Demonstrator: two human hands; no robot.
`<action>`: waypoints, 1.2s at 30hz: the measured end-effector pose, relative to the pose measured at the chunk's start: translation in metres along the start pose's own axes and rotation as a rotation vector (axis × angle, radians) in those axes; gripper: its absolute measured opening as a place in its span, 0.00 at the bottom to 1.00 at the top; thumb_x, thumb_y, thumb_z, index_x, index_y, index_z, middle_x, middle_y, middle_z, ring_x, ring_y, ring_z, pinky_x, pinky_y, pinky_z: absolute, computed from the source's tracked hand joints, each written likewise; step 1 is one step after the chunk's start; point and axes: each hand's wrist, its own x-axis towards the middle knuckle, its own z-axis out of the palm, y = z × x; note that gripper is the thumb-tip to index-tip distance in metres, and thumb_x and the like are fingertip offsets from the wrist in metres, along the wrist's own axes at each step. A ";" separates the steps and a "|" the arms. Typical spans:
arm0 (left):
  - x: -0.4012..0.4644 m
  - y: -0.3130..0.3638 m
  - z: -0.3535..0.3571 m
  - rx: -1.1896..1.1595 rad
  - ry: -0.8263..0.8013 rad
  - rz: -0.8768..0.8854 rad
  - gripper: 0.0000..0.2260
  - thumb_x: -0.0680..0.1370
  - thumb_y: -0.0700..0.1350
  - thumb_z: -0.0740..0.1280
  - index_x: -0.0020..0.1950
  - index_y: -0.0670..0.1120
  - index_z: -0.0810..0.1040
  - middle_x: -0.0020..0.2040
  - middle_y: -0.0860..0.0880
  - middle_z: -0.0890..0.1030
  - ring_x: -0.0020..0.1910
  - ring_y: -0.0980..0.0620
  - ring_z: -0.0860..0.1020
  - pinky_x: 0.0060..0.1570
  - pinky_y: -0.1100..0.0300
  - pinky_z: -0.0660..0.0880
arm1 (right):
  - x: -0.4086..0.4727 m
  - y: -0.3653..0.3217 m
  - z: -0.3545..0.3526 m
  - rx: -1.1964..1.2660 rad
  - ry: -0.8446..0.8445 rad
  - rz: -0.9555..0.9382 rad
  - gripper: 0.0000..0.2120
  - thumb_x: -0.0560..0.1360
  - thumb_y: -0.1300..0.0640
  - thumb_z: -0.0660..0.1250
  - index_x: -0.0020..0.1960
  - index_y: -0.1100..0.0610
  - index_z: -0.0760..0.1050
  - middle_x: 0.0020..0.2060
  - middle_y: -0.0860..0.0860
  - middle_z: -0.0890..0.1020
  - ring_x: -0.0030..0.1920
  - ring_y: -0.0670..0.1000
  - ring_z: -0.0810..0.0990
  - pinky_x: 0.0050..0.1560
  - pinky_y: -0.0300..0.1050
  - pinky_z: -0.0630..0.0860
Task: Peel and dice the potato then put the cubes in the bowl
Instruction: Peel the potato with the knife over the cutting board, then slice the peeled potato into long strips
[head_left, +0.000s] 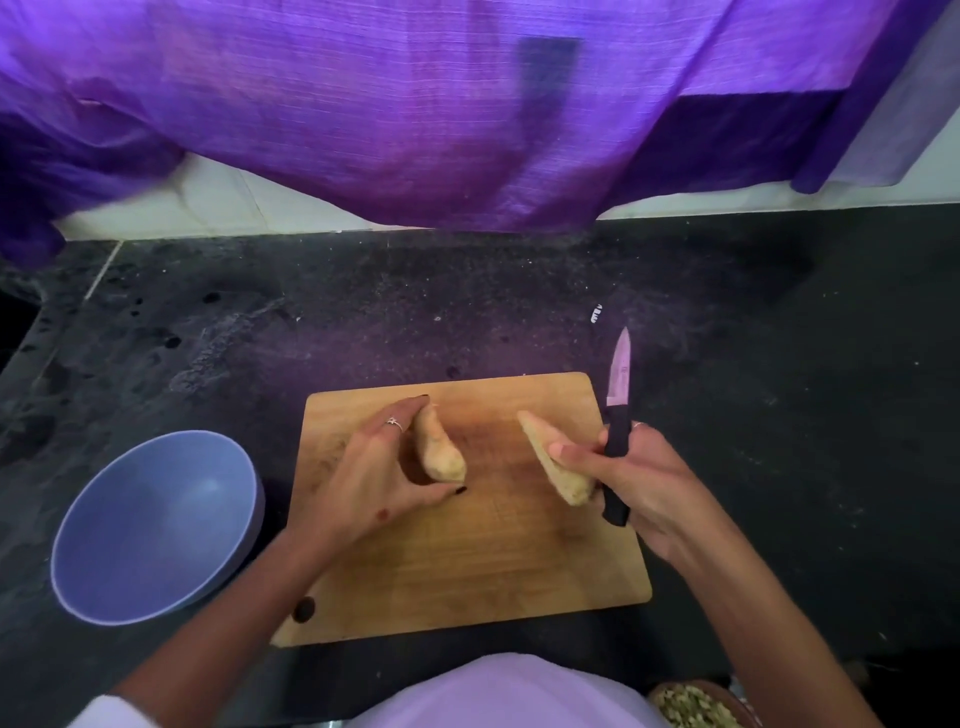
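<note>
Head view, read from the near edge outward. At 5 o'clock, a container of pale chopped scraps (696, 707) is cut off by the frame's lower edge. On the wooden cutting board (467, 561), the potato appears as two peeled, pale-yellow halves, both matte and slightly rough. The left hand (384, 473) curls over the left half (439, 447), fingertips at its far end and thumb near its close end; this half lies on the board with its long axis running from 11 o'clock to 5 o'clock. The right hand (628, 478) pinches the right half (553, 462) in its fingers while the palm grips the black handle of a paring knife (618, 415). This half tapers to a point aimed at 10 o'clock, flat cut face turned leftward; whether it touches the board cannot be told. The knife blade points up toward 12 o'clock, beyond the board's right edge. An empty bluish bowl (156, 525) sits at 9 o'clock, just beside the board, on the dark countertop (779, 389). Purple cloth (415, 104) hangs at the far side.
</note>
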 end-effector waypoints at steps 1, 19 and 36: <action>0.000 -0.001 -0.002 0.052 -0.067 0.027 0.44 0.63 0.57 0.78 0.74 0.49 0.63 0.70 0.53 0.69 0.67 0.56 0.67 0.65 0.67 0.61 | 0.005 0.001 0.000 -0.104 0.068 -0.031 0.12 0.68 0.57 0.77 0.40 0.60 0.74 0.35 0.53 0.81 0.36 0.49 0.81 0.31 0.39 0.75; -0.004 0.013 0.018 0.162 -0.349 0.117 0.45 0.68 0.56 0.75 0.78 0.48 0.55 0.76 0.51 0.57 0.75 0.53 0.54 0.67 0.70 0.48 | 0.037 0.034 0.045 -0.905 0.496 -0.473 0.21 0.75 0.51 0.69 0.58 0.63 0.65 0.56 0.59 0.76 0.56 0.60 0.75 0.53 0.51 0.72; -0.031 0.003 0.033 0.023 -0.162 0.116 0.39 0.73 0.56 0.70 0.78 0.47 0.54 0.77 0.52 0.56 0.75 0.56 0.52 0.70 0.68 0.47 | -0.034 0.063 0.057 -0.688 0.149 -0.174 0.16 0.83 0.48 0.50 0.47 0.57 0.70 0.42 0.53 0.77 0.40 0.51 0.76 0.35 0.45 0.66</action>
